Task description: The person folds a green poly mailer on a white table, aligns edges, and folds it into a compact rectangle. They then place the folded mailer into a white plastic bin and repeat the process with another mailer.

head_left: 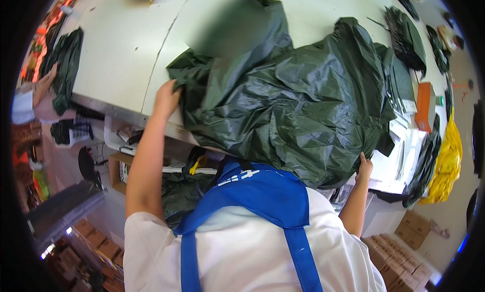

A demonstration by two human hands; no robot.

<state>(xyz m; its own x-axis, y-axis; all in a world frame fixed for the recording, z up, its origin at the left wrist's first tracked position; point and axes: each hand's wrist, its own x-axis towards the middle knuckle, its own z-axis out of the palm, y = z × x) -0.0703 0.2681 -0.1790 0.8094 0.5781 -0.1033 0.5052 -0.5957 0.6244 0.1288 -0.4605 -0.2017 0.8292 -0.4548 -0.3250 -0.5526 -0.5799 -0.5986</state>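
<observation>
A large dark green raincoat-like garment of thin shiny fabric lies spread and wrinkled over the white table, its near edge hanging over the front. My left hand is closed on its left edge, fingertips partly hidden in the folds. At the lower right edge, my right hand pinches the same fabric between thumb and fingers. A blurred round patch covers part of the garment's far side.
At far left, another person's hand rests on dark green fabric. An orange box and white papers lie at the table's right, beside folded dark fabric. Yellow fabric hangs beyond. Cardboard boxes stand low right.
</observation>
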